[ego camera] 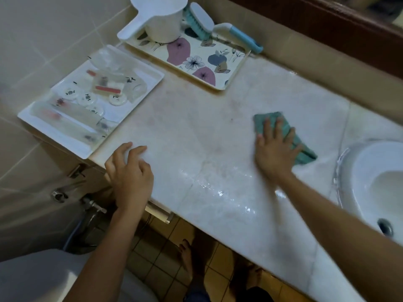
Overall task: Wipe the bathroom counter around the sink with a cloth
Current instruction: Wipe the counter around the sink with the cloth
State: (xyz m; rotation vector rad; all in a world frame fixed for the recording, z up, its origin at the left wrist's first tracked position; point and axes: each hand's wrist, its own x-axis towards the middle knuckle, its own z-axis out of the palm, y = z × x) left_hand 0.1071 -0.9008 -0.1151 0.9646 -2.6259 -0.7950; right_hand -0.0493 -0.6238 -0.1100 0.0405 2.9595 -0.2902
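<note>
A teal cloth [265, 120] lies flat on the pale marble counter [196, 118], left of the white sink [375, 182]. My right hand [275, 149] presses on the cloth with straight, spread fingers and covers its middle. My left hand [128, 171] rests at the counter's front left edge, fingers loosely curled and holding nothing. Wet streaks shine on the counter near its front edge, between my two arms.
A white tray [144, 83] of wrapped toiletries sits at the counter's left end. A floral tray [236, 73] behind it carries a white jug [163, 20] and a blue scrub brush [200, 18]. Pipes and a toilet are below left, with bare feet on the tiled floor.
</note>
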